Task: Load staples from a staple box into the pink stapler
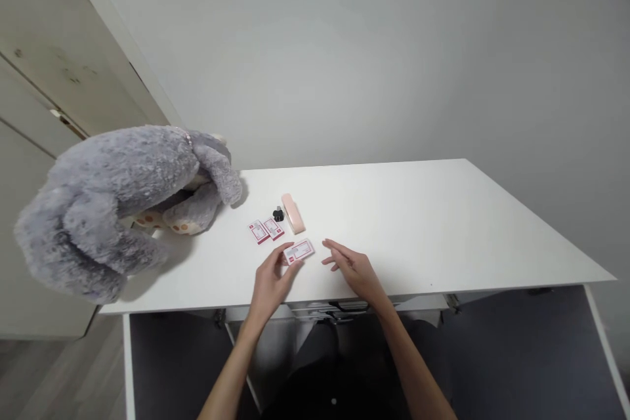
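Between the thumb and fingers of my left hand (271,280) is a small white box with red print (300,250), held low over the table near its front edge. Just right of it hovers my right hand (355,269), fingers stretched toward the box and apart from it, with nothing in them. Beyond my left hand lie two similar red-and-white boxes, the left box (258,231) and the right box (273,228), side by side. A pink stapler (293,214) rests behind the held box, and a small black clip-like object (278,213) sits beside the stapler.
A large grey plush toy (132,170) slumps over the left end of the white table (394,223). A plain wall (344,65) rises behind the table. Drawers with dark handles (344,307) are under its front edge, and a pale cabinet (44,79) stands at far left.
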### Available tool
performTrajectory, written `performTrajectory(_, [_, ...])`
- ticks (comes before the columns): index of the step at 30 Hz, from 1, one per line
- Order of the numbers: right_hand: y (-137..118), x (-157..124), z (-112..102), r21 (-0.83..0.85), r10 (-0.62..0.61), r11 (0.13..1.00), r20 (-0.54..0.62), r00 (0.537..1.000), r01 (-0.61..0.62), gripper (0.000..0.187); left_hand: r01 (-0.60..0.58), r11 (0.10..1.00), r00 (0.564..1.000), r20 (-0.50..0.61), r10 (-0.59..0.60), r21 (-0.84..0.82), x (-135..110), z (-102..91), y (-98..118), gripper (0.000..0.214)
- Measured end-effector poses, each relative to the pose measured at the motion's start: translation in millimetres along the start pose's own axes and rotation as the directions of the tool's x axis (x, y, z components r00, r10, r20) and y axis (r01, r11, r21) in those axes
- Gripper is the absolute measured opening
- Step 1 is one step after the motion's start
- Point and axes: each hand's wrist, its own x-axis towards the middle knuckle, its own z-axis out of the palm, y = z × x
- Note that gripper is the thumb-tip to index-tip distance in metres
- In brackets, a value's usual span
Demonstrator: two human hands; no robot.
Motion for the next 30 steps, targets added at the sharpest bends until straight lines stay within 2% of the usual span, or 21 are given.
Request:
performTrajectory(3, [0.4,-1.1,1.5,0.043,-0.021,0.999,-0.016,1.000,0.022,0.045,-0.099,0.975,0.989,-0.091,0.119,0.199,-2.5,-37.8,-16.5,0.041])
performTrajectory(6, [0.4,-1.8,1.7,0.048,-0.029,0.998,-0.012,1.000,0.029,0.042,-0.114,0.920,0.983,-0.092,0.159,0.375,-2.0,-71.5,-36.9,0.040])
performTrajectory(9, [-0.5,-2.1,1.5,0.051,-0.021,0.998,-0.011,1.000,0.022,0.040,-0.120,0.882,0.980,-0.089,0.179,0.455,2.1,-93.5,-54.8,0.045])
performTrajectory(11, [-1.1,-2.1,1.5,0.056,-0.012,0.998,-0.015,1.000,0.013,0.040,-0.098,0.880,0.971,-0.149,0.187,0.465,5.3,-101.3,-62.6,0.055])
performTrajectory(14, [-1.2,-2.3,1.6,0.069,-0.001,0.998,-0.015,1.000,0.002,0.039,-0.027,0.915,0.955,-0.261,0.143,0.403,7.2,-105.4,-66.2,0.067])
performTrajectory(16, [-0.5,-2.5,1.5,0.077,0.008,0.997,-0.010,1.000,-0.007,0.039,0.023,0.944,0.939,-0.330,0.092,0.329,5.6,-105.0,-64.3,0.065])
performTrajectory(20, [1.3,-2.7,1.4,0.078,0.023,0.997,-0.004,1.000,-0.023,0.037,0.117,0.978,0.892,-0.452,-0.026,0.174,-1.3,-101.4,-55.7,0.037])
performTrajectory(22, [1.5,-3.0,1.3,0.074,0.021,0.997,-0.007,1.000,-0.021,0.037,0.154,0.976,0.891,-0.448,-0.071,0.152,-4.3,-99.3,-50.2,0.028])
performTrajectory(26, [0.3,-3.9,0.8,0.061,0.024,0.998,-0.014,1.000,-0.023,0.037,0.166,0.963,0.933,-0.349,-0.085,0.210,-6.9,-95.3,-39.4,0.040])
performTrajectory(30, [-2.6,-5.6,0.0,0.043,0.039,0.998,-0.016,0.999,-0.039,0.039,0.132,0.953,0.957,-0.287,-0.051,0.272,-7.4,-92.0,-33.5,0.040])
